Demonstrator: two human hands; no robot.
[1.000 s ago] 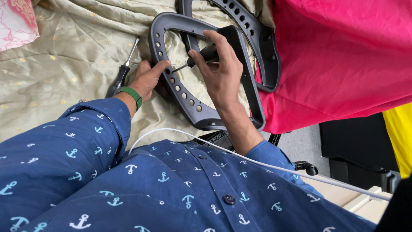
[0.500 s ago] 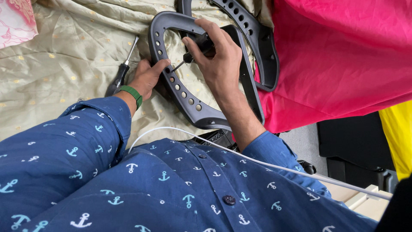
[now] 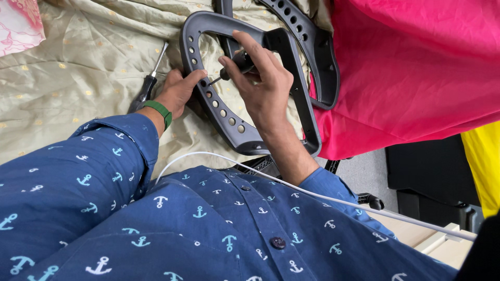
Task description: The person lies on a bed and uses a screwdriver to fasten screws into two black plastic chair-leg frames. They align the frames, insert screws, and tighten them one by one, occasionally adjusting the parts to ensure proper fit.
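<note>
We see the right hand (image 3: 263, 86) closed around the dark handle of a small screwdriver (image 3: 237, 63), fingers wrapped over it from above, with the thin metal tip poking out to the left of the grip and meeting the inner edge of a dark grey plastic armrest frame (image 3: 219, 104). The frame is a curved loop with a row of round holes along its left arm, and it lies on a pale green bedspread (image 3: 78, 67) in the middle of the scene, far from the body. The left hand (image 3: 179, 91) presses against the frame's left arm from the left, thumb hooked onto the perforated edge just beside the screwdriver tip; its fingers are curled on the frame rather than spread. A green wristband (image 3: 159, 110) sits on that wrist. Left of that hand, a second, longer screwdriver (image 3: 148, 80) lies loose on the bedspread. A second perforated frame (image 3: 312, 52) lies farther right, partly under a bright pink cloth (image 3: 416, 73). A white cable (image 3: 291, 187) crosses the blue anchor-print shirt (image 3: 182, 229) nearest us.
</note>
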